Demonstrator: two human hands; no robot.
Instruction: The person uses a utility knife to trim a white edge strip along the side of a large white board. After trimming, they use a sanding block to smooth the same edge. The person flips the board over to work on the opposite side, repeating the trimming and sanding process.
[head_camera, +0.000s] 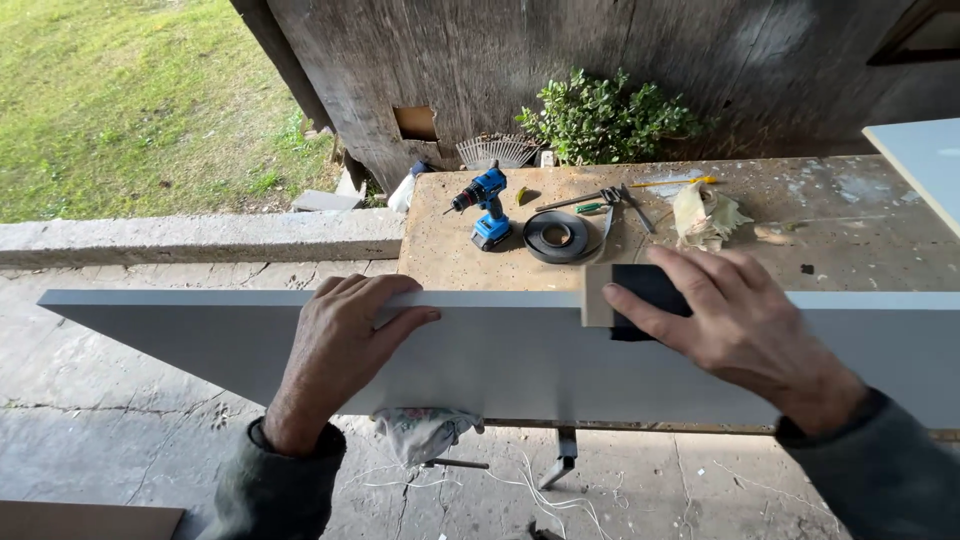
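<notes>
While the left hand (335, 345) clamps over the top edge of the white board (500, 355), standing on edge against the workbench (780, 245), the right hand (725, 320) grips a sanding block (630, 297) set on that edge. Step, judged: smoothing the edge. Next stroke needs the block kept flat and the board steadied. Blue drill (485, 205), tape roll (557, 237), pliers (600, 200) lie behind on bench
</notes>
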